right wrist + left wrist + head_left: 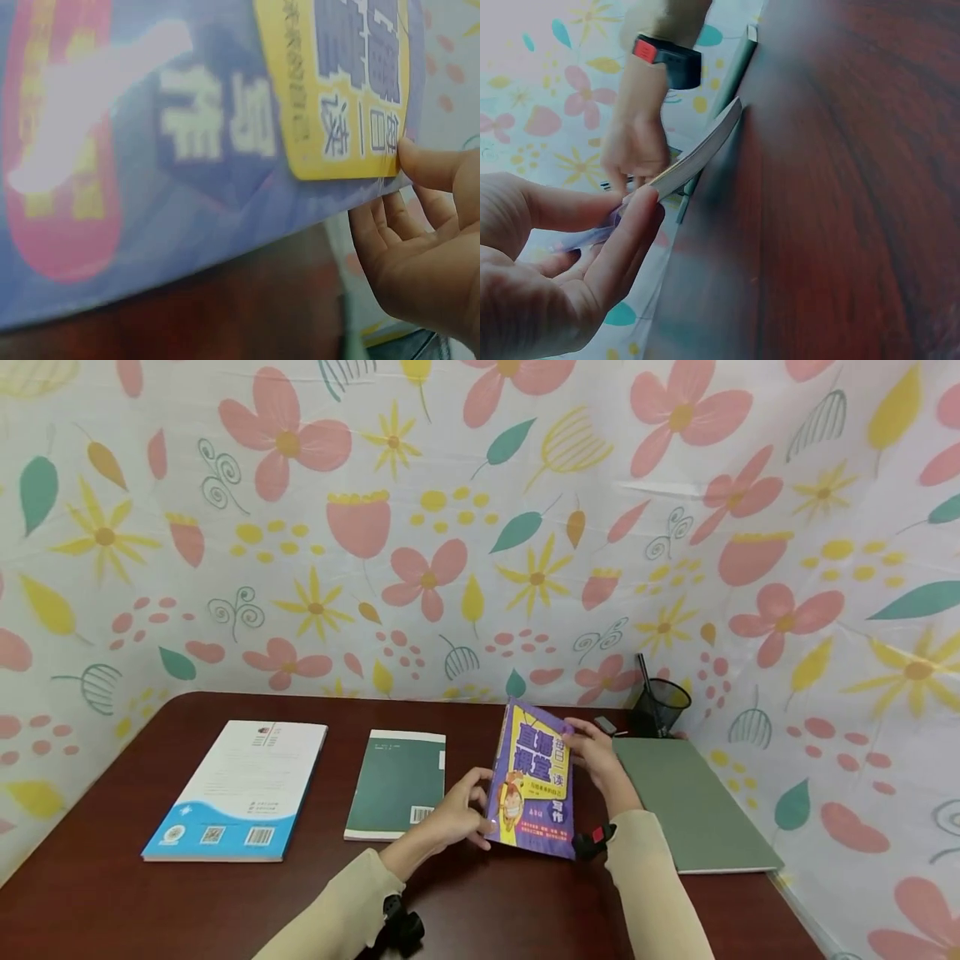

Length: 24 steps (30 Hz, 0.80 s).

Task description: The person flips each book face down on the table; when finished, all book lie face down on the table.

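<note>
A purple and yellow paperback book (534, 777) is held up over the table, tilted, with its printed cover towards the head camera. My left hand (452, 812) pinches its left edge near the lower corner. At the upper right edge my right hand (594, 752) grips it, thumb on the cover and fingers behind. In the left wrist view the book (694, 161) shows edge-on, slightly bowed, between thumb and fingers of the left hand (562, 255). The right wrist view has the glossy cover (217, 187) close up, with the right hand (420, 232) at its edge.
On the dark red table (300, 910) lie a white and blue book (240, 785) at left and a dark green book (393, 785) beside it. A larger grey-green book (690, 802) lies at right. Behind it stands a black mesh pen holder (663, 702) near the flowered curtain (427, 635).
</note>
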Tool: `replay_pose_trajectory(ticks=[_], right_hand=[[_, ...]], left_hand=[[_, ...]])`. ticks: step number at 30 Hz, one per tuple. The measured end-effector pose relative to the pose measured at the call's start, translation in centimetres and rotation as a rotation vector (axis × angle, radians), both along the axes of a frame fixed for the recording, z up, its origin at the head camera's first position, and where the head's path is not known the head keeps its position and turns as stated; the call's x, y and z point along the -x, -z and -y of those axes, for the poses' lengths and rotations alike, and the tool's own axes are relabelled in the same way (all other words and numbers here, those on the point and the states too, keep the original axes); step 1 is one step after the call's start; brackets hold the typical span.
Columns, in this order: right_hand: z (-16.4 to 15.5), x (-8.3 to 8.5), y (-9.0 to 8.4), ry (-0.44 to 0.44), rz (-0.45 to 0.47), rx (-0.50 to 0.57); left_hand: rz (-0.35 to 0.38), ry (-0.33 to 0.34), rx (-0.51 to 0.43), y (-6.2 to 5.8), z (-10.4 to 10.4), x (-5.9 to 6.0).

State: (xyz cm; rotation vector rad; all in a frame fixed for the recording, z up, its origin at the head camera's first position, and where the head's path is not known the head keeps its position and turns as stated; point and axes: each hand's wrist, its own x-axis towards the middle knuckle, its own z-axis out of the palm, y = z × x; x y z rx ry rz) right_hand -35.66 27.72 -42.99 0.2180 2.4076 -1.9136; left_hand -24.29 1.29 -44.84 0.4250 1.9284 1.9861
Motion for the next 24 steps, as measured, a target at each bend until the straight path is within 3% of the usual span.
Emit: replay_pose_trajectory(ticks=[9, 18, 24], right_hand=[[1.2, 0.3, -2.8, 0.056, -0.048, -0.008], [2.1, -0.1, -5.3, 0.103, -0.073, 0.065], [2.5, -0.3, -6.4, 0.135, -0.109, 0.052]], left_hand=[[-0.044, -0.039, -0.009, -0.8, 1.2, 0.9], [-0.048, -0.068, -0.057, -1.8, 2.0, 1.2], [-0.075, -0.119, -0.053, -2.5, 2.3, 1.3]])
